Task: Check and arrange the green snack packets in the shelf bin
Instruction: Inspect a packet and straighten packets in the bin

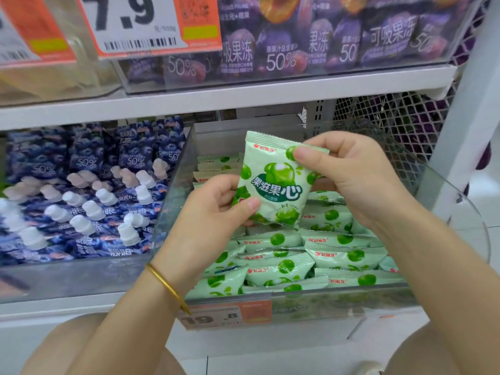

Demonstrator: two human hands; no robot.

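Note:
A green snack packet (273, 182) is held upright above the clear shelf bin (176, 185), its printed front facing me. My left hand (213, 209) pinches its lower left corner between thumb and fingers. My right hand (351, 171) pinches its upper right corner with the thumb on the front. Several more green packets (311, 255) lie stacked in rows inside the bin beneath the hands, and a few stand at the back (216, 166).
A neighbouring clear bin on the left holds blue pouches with white caps (81, 201). The shelf above (243, 96) carries purple jelly pouches (324, 41) and a price sign (135, 23). An orange price tag (227, 315) sits on the bin's front. White mesh (400, 117) backs the right side.

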